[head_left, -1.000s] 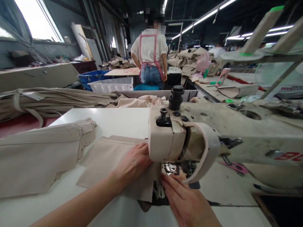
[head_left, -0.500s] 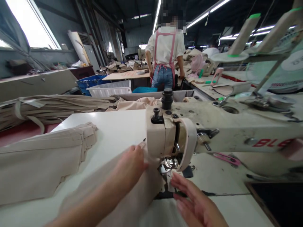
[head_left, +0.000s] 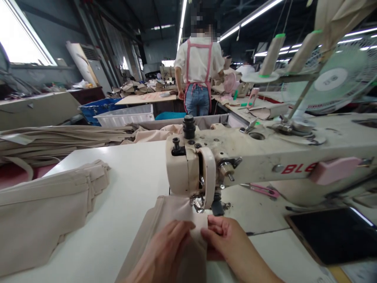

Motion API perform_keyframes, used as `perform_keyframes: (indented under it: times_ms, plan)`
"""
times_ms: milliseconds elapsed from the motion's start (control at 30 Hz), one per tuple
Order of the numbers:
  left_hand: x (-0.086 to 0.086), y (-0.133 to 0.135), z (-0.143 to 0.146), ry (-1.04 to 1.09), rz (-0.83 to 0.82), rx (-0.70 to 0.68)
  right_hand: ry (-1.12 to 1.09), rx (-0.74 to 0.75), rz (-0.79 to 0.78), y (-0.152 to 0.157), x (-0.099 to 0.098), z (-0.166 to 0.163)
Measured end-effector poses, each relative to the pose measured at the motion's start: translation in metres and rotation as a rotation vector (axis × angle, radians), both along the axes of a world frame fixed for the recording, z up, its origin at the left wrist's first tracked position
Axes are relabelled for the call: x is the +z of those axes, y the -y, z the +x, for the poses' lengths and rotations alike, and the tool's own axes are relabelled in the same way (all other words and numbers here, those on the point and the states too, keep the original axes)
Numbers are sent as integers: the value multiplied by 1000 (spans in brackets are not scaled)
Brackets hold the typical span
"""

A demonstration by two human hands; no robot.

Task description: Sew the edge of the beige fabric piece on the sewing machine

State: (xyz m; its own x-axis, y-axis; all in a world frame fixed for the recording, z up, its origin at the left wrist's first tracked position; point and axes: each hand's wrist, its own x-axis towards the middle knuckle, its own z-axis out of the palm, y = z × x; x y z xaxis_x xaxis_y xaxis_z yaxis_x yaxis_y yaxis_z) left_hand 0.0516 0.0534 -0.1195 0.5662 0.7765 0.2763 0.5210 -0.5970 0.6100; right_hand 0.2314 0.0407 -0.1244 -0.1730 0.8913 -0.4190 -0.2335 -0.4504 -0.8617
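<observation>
A beige fabric piece lies on the white table in front of the sewing machine, its far end under the presser foot. My left hand rests on the fabric with its fingers curled over the cloth, gripping it. Beside it, my right hand pinches the fabric's right edge just below the needle. The two hands nearly touch each other.
A stack of folded beige pieces lies on the table's left. Pink scissors lie behind the machine arm, a dark tablet at the right. A bin of fabric stands beyond the table. A person in a pink apron stands farther back.
Both hands have drawn back toward me with the fabric, now lying lengthwise below the needle. The right hand went from open fingers to a pinch. My view shifted right.
</observation>
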Motion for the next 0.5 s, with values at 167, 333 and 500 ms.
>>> perform_keyframes:
  times_ms: [167, 333, 500]
  plan:
    - [31, -38, 16, -37, -345, 28, 59, -23, 33, -1, -4, -4]
    - [28, -48, 18, -60, -429, 82, 145, -67, 92, 2, -6, -5]
    - [21, -45, 19, -57, -505, 285, 254, 31, 130, 28, -32, -14]
